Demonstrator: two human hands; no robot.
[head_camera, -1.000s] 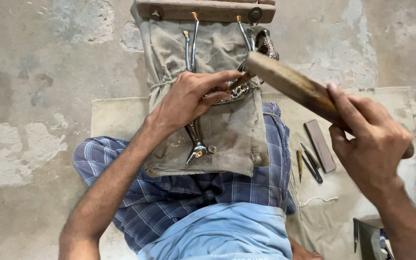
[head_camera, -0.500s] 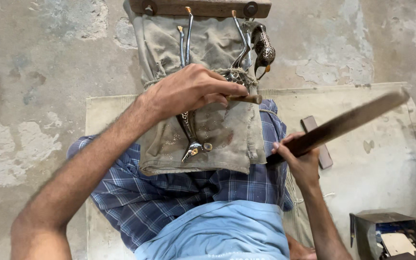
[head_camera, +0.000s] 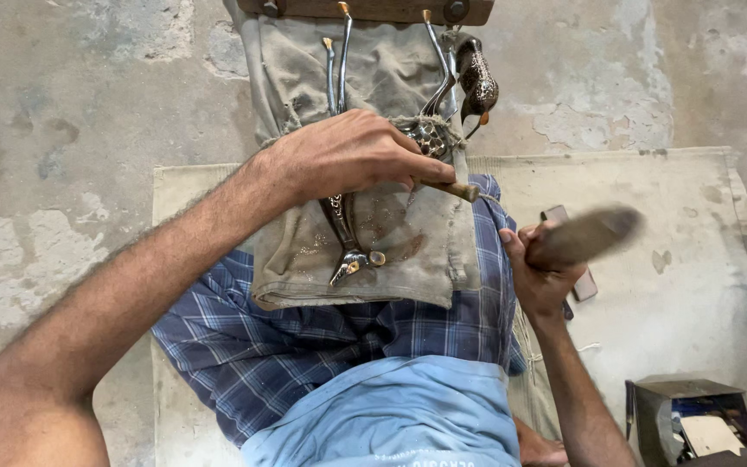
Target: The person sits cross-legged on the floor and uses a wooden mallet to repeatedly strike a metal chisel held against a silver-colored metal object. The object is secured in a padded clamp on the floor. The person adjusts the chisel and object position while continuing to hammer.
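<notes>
My left hand [head_camera: 352,160] grips a thin punch tool [head_camera: 456,189], its tip set against a decorated metal piece [head_camera: 430,134] lying on a grey cloth [head_camera: 373,242] over my lap. My right hand [head_camera: 538,272] holds a wooden mallet stick [head_camera: 585,235], blurred with motion, just right of the punch's end. Curved metal bird-shaped pieces [head_camera: 343,225] rest on the cloth, one with a patterned bird head [head_camera: 478,85] at the top right. A wooden bar [head_camera: 373,10] holds the cloth at the top.
I sit on a pale mat [head_camera: 685,259] on a worn concrete floor [head_camera: 79,130]. A flat dark tool [head_camera: 583,285] lies on the mat behind my right hand. A small metal box [head_camera: 689,419] with items stands at the lower right.
The wooden stick was raised out to the right half a second ago and has swung down toward the punch. My left hand has stayed on the punch at the metal piece.
</notes>
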